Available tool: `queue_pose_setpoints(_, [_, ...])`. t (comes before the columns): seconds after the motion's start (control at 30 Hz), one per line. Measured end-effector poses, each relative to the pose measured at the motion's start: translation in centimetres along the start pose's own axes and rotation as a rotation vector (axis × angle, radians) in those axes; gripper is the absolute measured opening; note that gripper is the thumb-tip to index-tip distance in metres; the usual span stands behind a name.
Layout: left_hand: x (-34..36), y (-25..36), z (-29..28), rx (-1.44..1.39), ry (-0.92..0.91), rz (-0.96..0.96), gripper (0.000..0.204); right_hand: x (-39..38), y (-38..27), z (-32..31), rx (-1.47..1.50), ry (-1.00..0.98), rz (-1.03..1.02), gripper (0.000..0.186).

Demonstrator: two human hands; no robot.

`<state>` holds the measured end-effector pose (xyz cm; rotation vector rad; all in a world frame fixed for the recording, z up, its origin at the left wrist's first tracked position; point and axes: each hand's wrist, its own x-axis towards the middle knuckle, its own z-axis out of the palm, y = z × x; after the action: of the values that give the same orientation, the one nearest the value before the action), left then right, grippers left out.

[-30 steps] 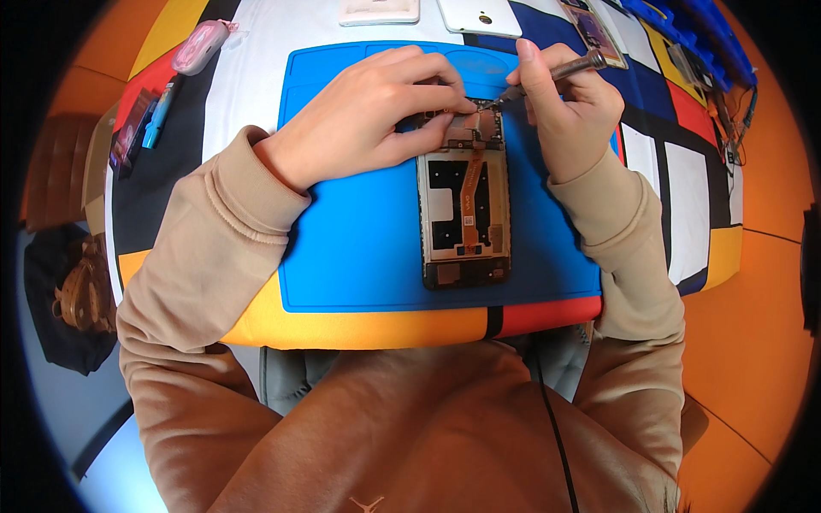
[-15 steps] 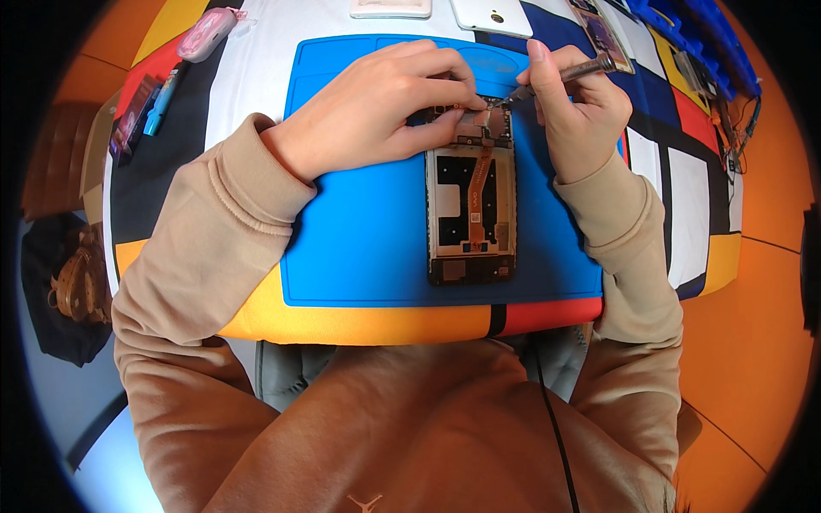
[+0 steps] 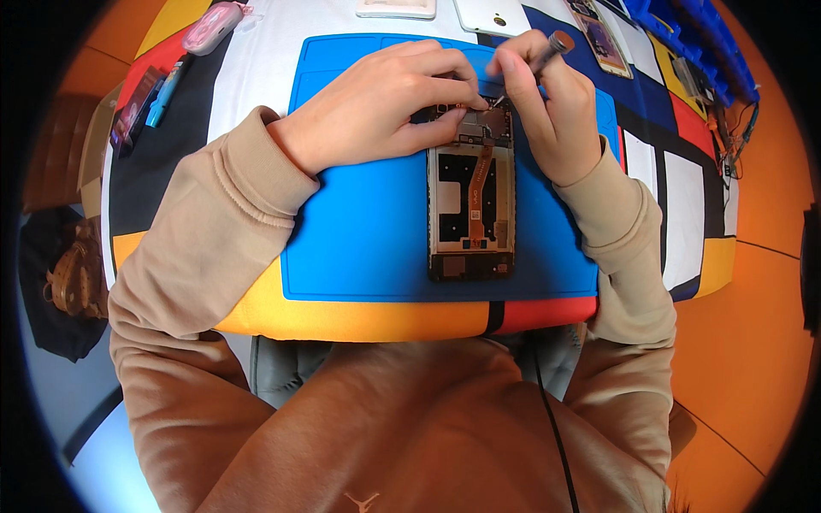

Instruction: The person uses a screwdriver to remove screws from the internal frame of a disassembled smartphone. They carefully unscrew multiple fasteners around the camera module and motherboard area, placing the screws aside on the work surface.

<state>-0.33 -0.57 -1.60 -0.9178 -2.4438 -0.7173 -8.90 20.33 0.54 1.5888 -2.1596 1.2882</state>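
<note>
at upper centre, the bent left hand (image 3: 395, 98) is resting on an opened, black, rectangular phone (image 3: 477, 201), its pinch unclear; the right hand (image 3: 554, 107) is gripping a slim, grey, rod-shaped tool (image 3: 552, 53), best kept steady.

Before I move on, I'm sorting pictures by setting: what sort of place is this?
Probably a phone repair table: an opened phone lies on a blue mat and the right hand holds a screwdriver. Shop or home, I can't tell.

Left hand (image 3: 385, 107) palm down, right hand (image 3: 560, 120) thumb-side up, both with curled fingers (image 3: 446, 91).
</note>
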Motion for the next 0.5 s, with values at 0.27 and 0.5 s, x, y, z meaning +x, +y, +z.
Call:
queue_pose_setpoints(0.27, [-0.1, -0.16, 0.08, 0.002, -0.009, 0.005, 0.021, -0.43, -0.51, 0.24, -0.053, 0.118, 0.121, 0.044])
queue_pose_setpoints(0.5, [-0.13, -0.22, 0.09, 0.016, -0.027, 0.003, 0.019, -0.34, 0.1, -0.6, -0.342, 0.109, -0.147, 0.041])
